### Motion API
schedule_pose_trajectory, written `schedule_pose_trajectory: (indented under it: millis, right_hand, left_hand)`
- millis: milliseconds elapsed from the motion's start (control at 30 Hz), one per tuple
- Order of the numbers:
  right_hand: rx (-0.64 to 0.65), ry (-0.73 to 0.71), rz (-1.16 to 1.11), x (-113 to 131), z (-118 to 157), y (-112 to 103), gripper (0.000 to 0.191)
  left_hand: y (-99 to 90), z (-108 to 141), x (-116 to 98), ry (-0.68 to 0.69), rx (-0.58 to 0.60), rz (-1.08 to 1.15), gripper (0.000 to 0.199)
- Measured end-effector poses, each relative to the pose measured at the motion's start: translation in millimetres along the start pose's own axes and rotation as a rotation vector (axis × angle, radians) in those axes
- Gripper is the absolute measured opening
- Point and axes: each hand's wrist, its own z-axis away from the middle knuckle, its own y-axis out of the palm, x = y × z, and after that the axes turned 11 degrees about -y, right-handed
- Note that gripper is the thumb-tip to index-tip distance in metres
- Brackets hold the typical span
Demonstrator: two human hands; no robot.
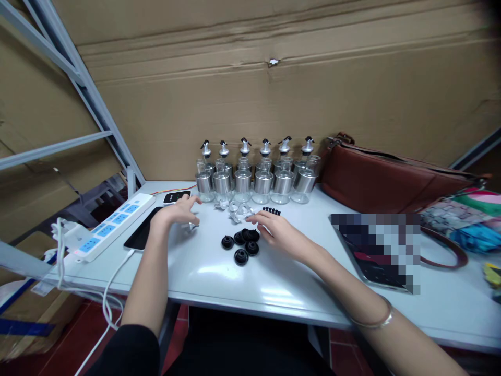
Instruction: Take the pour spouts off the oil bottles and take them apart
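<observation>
My left hand (178, 211) is over the left of the table with its fingers apart, holding nothing. Just beneath it lies a small silvery piece (191, 226), partly hidden. My right hand (276, 230) has its fingers stretched toward a heap of silver spout pieces (239, 211), and I see nothing held in it. Several round black stoppers (241, 256) lie beside its fingertips. Behind the heap stands a front row of glass bottles with steel bands (243, 183), their necks uncapped. Bottles in the back row carry silver pourer spouts (245, 147) with black tips.
Small black caps (272, 211) line up behind my right hand. At left are a power strip (113, 224), a dark phone (143, 232) with a white cable, and a small device (176, 197). A brown bag (383, 180) and a partly pixelated tablet (376, 256) lie right. Cardboard (250, 94) backs the table.
</observation>
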Motion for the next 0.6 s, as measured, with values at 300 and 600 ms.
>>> schedule_pose_trajectory:
  millis: [300,600]
  right_hand:
    - [0.105,0.037,-0.02,3.2,-2.7,-3.3,0.028]
    - [0.01,0.043,-0.044,4.1,-0.4,-2.0,0.033]
  left_hand:
    - [18.7,-12.4,-15.5,0.074,0.111,0.189,0.049]
    - [27.6,4.1,-62.9,0.342,-0.4,0.149,0.027]
